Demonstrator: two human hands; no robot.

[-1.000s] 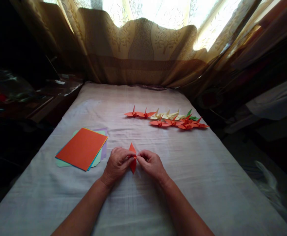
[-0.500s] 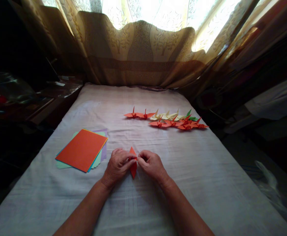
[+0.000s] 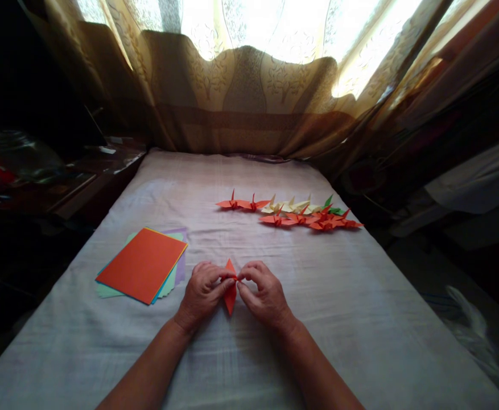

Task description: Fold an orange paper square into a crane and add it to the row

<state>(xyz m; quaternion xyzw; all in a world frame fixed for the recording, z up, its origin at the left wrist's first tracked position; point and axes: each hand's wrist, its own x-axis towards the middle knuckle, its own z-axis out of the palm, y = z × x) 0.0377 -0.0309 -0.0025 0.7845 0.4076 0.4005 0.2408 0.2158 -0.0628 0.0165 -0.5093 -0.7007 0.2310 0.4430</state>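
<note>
Two hands meeting low on the white cloth [image 3: 317, 296]: left hand [image 3: 202, 293] and right hand [image 3: 264, 296], fingertips pinching a folded orange paper [image 3: 230, 290] between them, long and pointed at both ends, seemingly lifted a little off the cloth. At ten o'clock from the hands, well apart, a stack of coloured sheets [image 3: 144, 265], orange on top. At one o'clock, farther off, a row of paper cranes [image 3: 292, 212], orange, cream, one green.
</note>
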